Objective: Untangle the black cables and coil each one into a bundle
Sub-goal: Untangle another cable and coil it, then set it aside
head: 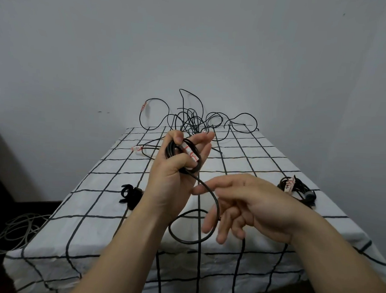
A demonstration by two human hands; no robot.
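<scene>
A left hand (pixel 175 170), raised over the checked table (pixel 96 208), grips a part-wound coil (pixel 169 151) of black cable. Its free tail (pixel 183 240) drops down and rightward across the right hand (pixel 256 202), whose fingers are loosely spread with no clear pinch. The right hand looks better placed to feed the next turn.

Left hand (pixel 170 180) grips coiled cable (pixel 169 151); right hand (pixel 258 204) beside its tail (pixel 217 210).

The red writing on the tag (pixel 190 154) could not be read. A black thing (pixel 128 193) was partly hidden by the left arm (pixel 144 221). The grey wire (pixel 11 231) was cut off at the left edge. The right hand's (pixel 251 204) fingers (pixel 208 223) were blurred; whether the cable (pixel 215 200) was gripped could not be told.
</scene>
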